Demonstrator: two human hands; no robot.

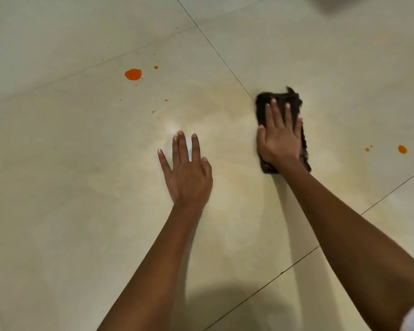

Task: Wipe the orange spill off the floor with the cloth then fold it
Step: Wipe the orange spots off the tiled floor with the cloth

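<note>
The floor point(69, 187) is pale, glossy tile crossed by thin dark joints point(215, 51). An orange spill point(133, 74) lies upper left with small drops point(156, 67) nearby, another orange drop point(402, 149) sits at the right edge, and a dark cloth point(282, 94) lies flat right of centre.

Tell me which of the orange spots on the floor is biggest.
The round blob at upper left, beyond the left hand. The spot far right of the cloth and the scattered specks are clearly smaller.
</note>
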